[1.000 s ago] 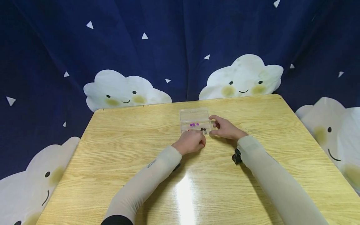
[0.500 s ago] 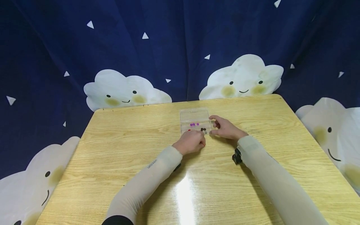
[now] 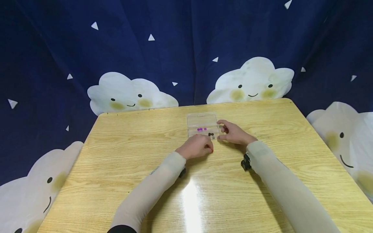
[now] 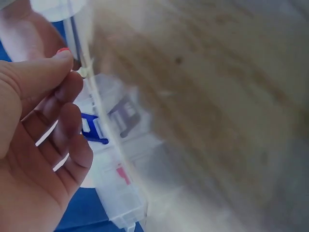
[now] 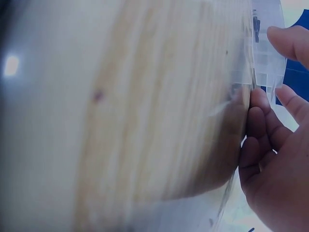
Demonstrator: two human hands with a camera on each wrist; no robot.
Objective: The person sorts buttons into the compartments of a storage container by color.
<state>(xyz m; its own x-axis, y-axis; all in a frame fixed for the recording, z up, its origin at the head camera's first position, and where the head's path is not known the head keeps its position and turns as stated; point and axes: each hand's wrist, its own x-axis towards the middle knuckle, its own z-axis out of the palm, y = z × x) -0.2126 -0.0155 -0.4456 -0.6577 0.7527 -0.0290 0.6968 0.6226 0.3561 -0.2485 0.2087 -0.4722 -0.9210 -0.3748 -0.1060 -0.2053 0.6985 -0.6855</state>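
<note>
A clear plastic box [image 3: 201, 119] lies with its lid raised near the far side of the table. Small purple pieces [image 3: 205, 128], black pieces [image 3: 211, 134] and a red piece [image 4: 123, 174] sit in its compartments. My left hand [image 3: 196, 146] is in front of the box, pinching a small red piece [image 4: 63, 50] between thumb and index finger; its shape is mostly hidden. At the box's right end, my right hand [image 3: 234, 132] holds it between thumb and index finger, the other fingers curled beside it.
The wooden table [image 3: 131, 139] reaches back to a dark blue curtain [image 3: 186, 48] with cloud prints. A glare patch [image 3: 191, 200] shines on the table between the forearms. Each wrist carries a small black camera [image 3: 246, 161].
My left wrist has turned slightly, and the red piece at its fingertips shows a little more. The right hand and the box have stayed in place.
</note>
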